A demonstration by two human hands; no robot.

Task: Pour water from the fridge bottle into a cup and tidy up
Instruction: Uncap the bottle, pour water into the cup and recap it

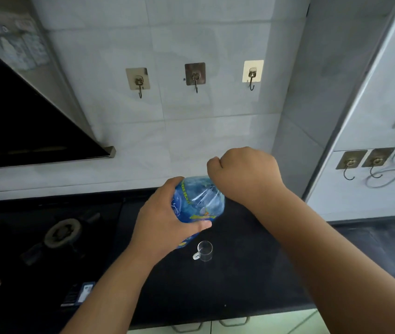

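Observation:
A blue-tinted plastic water bottle (200, 201) with a blue and yellow label is held above the black counter. My left hand (160, 220) grips its body from the left side. My right hand (242, 173) is curled over the bottle's top end, hiding the cap and neck, so what it grips cannot be seen. Below the bottle, a small clear cup (205, 250) with a white handle stands upright on the counter, and it looks empty.
A gas stove burner (62, 231) lies to the left on the black counter (240, 285). A black range hood (23, 121) slopes at upper left. Wall hooks (195, 77) hang on the tiled wall. More hooks and cables (384, 169) sit at the right.

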